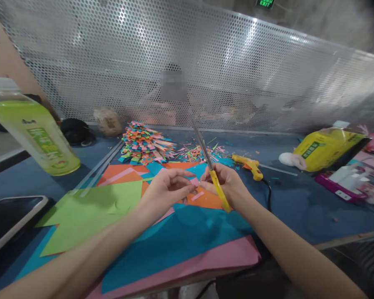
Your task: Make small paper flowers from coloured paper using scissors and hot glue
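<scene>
My left hand [171, 189] is closed in a pinch on a small pink paper piece [194, 182] above the coloured sheets. Close by on the right, my right hand [222, 182] holds yellow-handled scissors [218, 187], their blades pointing up and away; its fingertips are near the same pink piece. A short pink strip [197, 196] lies below on an orange sheet [205, 201]. Behind the hands stands a cone of many coloured paper strips [145, 143], with a heap of paper scraps [196, 153] beside it.
Green sheets [93, 211] and a blue sheet [174, 236] cover the front. Bottles stand left [34, 128] and lean right [324, 147]. A yellow glue gun [251, 165], a purple tray [341, 191] and a dark tablet [12, 216] lie around. A perforated metal panel [137, 62] rises behind.
</scene>
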### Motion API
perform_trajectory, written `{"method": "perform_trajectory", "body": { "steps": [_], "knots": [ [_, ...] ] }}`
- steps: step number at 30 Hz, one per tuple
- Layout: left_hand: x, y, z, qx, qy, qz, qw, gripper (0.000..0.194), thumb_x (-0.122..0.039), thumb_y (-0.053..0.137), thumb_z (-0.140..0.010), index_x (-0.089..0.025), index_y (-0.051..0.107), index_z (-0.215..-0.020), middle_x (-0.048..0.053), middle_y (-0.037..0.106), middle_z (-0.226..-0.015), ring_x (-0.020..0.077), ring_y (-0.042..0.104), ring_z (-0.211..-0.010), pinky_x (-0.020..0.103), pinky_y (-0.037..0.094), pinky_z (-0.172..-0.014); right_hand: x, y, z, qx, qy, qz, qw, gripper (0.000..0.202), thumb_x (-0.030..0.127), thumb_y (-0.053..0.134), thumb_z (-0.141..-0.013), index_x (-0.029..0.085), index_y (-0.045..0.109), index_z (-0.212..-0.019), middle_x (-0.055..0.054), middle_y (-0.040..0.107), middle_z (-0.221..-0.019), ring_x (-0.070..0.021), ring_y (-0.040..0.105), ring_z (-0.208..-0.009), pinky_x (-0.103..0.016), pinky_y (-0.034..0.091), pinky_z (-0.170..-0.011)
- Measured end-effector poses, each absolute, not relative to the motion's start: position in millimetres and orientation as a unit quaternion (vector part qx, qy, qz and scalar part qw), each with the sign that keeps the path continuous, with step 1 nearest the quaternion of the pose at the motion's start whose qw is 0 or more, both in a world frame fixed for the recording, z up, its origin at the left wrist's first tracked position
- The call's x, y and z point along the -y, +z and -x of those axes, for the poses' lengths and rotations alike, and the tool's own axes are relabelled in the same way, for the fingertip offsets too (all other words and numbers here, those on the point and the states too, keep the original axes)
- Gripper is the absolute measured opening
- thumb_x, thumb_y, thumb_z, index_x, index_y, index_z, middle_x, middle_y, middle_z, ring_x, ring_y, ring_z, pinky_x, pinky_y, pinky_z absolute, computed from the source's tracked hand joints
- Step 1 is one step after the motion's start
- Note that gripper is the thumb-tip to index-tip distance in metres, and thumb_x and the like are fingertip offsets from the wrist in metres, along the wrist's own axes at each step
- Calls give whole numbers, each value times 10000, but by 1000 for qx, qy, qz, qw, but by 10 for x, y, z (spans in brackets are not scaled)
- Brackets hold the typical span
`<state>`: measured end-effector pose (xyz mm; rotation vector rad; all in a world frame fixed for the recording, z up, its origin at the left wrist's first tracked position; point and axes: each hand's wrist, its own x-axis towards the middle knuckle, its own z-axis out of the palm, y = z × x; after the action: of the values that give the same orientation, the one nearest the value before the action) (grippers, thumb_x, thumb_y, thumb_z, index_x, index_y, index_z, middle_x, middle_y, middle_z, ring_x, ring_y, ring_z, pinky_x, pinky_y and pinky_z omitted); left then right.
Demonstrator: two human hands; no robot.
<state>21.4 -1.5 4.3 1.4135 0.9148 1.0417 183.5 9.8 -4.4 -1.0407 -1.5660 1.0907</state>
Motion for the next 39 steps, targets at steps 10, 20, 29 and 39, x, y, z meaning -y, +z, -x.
{"method": "perform_trajectory", "body": {
  "steps": [10, 20, 29, 39],
  "knots": [
    [-14, 71, -91, -380, 547, -489, 564, 110, -217, 688, -636, -140, 642, -700, 24, 682, -691, 122, 623, -642, 183, 462, -489, -45, -42, -1861, 731, 284, 467, 409, 199, 379, 487, -735, 198, 406, -743, 19, 442, -695, -112, 445, -627, -237, 408, -573],
    [4, 184, -70, -382, 615, -443, 529, 130, -245, 680, -650, -138, 613, -683, -7, 626, -609, 76, 580, -574, 133, 435, -427, 10, -40, -1895, 775, 304, 483, 272, 230, 401, 476, -762, 171, 475, -756, 34, 407, -614, -88, 370, -535, -210, 320, -474],
    [34, 166, -91, -362, 609, -481, 516, 126, -250, 631, -699, -144, 564, -691, -1, 634, -648, 78, 579, -556, 155, 449, -443, 49, -59, -1866, 784, 323, 462, 259, 293, 466, 460, -770, 174, 463, -755, 29, 438, -626, -81, 368, -526, -200, 313, -459],
    [52, 164, -101, -373, 597, -500, 505, 130, -251, 605, -723, -132, 555, -741, 26, 642, -705, 84, 578, -571, 171, 451, -456, 61, -33, -1852, 787, 326, 453, 264, 277, 440, 461, -775, 173, 447, -704, 36, 416, -602, -67, 340, -505, -190, 308, -453]
  ]
}}
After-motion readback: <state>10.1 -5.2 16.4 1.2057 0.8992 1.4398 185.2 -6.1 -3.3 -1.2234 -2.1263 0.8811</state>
